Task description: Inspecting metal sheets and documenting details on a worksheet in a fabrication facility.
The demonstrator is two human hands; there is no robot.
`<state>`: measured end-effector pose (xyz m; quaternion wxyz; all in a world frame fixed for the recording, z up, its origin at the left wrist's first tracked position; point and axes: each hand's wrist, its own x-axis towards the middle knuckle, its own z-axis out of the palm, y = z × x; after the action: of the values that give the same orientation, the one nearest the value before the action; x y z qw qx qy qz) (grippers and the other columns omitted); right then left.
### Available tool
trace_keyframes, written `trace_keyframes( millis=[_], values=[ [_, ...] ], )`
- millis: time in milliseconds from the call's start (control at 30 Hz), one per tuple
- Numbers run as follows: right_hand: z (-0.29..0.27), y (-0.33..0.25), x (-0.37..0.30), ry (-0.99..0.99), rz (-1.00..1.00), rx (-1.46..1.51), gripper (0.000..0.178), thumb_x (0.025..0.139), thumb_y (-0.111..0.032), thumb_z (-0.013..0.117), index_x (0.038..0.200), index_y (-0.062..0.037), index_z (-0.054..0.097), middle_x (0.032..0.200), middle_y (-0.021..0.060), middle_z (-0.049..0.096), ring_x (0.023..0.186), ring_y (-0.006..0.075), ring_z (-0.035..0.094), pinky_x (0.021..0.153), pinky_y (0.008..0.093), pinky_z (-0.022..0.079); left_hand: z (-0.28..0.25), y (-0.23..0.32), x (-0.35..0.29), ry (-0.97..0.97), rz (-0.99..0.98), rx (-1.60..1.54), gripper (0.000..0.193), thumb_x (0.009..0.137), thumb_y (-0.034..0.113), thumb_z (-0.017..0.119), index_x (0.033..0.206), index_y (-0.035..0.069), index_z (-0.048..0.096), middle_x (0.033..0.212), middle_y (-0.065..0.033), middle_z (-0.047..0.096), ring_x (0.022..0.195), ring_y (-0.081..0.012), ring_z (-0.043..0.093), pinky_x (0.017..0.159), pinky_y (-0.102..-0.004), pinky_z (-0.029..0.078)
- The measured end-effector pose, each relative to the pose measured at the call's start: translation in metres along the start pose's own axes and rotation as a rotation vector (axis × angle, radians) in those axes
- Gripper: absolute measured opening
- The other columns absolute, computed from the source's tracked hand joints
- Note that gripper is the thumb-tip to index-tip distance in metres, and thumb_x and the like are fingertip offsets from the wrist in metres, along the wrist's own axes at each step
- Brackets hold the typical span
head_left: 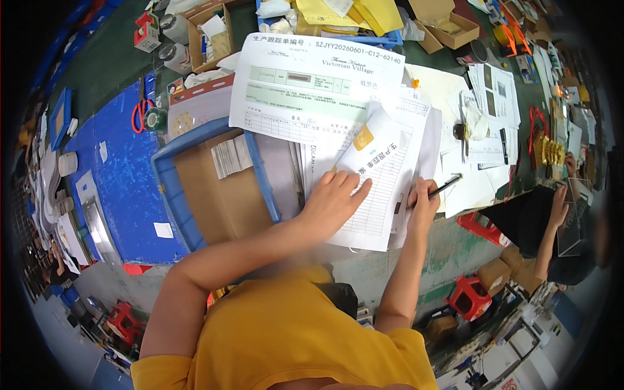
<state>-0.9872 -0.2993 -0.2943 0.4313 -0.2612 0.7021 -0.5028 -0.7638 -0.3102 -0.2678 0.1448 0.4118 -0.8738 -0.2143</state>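
Observation:
My left hand (333, 200) lies flat, fingers spread, on a printed form sheet (374, 195) at the near edge of the green table (110, 58). My right hand (424, 203) grips a black pen (446, 187) at the right edge of that sheet, tip pointing right. A small white card with a yellow patch (370, 146) lies on the sheet just beyond my left fingers. A larger white and green form (305, 91) overlaps the stack further back.
A blue crate (168, 185) holding a brown carton (218, 192) sits left of my left hand. Cardboard boxes (448, 26), yellow bags and more papers (494, 91) lie further back. Red stools (469, 296) stand below. Another person (552, 224) works at the right.

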Motion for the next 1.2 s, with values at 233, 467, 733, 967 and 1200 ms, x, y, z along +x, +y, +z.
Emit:
trace_keyframes(
  millis=[233,467,733,967,1200],
  values=[
    [-0.028,-0.003,-0.016,-0.003,-0.144,-0.648,0.036,0.084,-0.026,0.064,0.108,-0.0003,0.055,0.061,-0.0005,0.048,0.051,0.0080,0.043,0.045,0.0254,0.033,-0.033,-0.007,0.004,0.099,-0.139,-0.020,0.050,0.077,0.008,0.059,0.126,0.009,0.051,0.126,-0.0132,0.044,0.116,-0.0288,0.041,0.095,-0.0398,0.034],
    [-0.013,-0.027,-0.051,0.007,-0.256,-1.000,0.048,0.076,-0.026,0.071,0.111,0.0011,0.053,0.085,0.0093,0.055,0.070,0.0212,0.054,0.065,0.0312,0.045,-0.100,-0.089,0.016,0.366,-0.411,0.320,0.064,0.077,0.022,0.067,0.133,0.007,0.041,0.128,-0.0152,0.044,0.115,-0.0311,0.044,0.094,-0.0426,0.035],
    [0.005,-0.013,-0.064,-0.003,-0.299,-1.146,0.068,0.060,-0.028,0.082,0.114,-0.0023,0.049,0.098,0.0089,0.054,0.083,0.0256,0.054,0.072,0.0367,0.046,-0.108,-0.140,0.011,0.373,-0.675,0.053,0.076,0.075,0.015,0.068,0.139,0.001,0.028,0.097,-0.0110,0.060,0.086,-0.0270,0.058,0.079,-0.0373,0.044],
    [-0.004,-0.007,-0.059,0.023,-0.347,-0.952,0.034,0.070,-0.017,0.075,0.094,-0.0030,0.056,0.076,0.0082,0.055,0.069,0.0258,0.054,0.065,0.0366,0.045,-0.109,-0.149,-0.005,0.632,-0.548,-0.133,0.035,0.082,0.004,0.056,0.116,0.001,0.051,0.094,-0.0154,0.057,0.088,-0.0349,0.056,0.076,-0.0392,0.045],
    [-0.007,-0.025,-0.054,0.025,-0.573,-1.030,0.013,0.084,-0.014,0.060,0.083,-0.0014,0.062,0.078,0.0142,0.058,0.066,0.0296,0.056,0.061,0.0360,0.045,-0.153,-0.175,-0.044,1.026,-0.646,-0.133,0.014,0.090,0.005,0.045,0.103,0.002,0.050,0.093,-0.0194,0.057,0.088,-0.0372,0.056,0.076,-0.0374,0.044]
  ],
)
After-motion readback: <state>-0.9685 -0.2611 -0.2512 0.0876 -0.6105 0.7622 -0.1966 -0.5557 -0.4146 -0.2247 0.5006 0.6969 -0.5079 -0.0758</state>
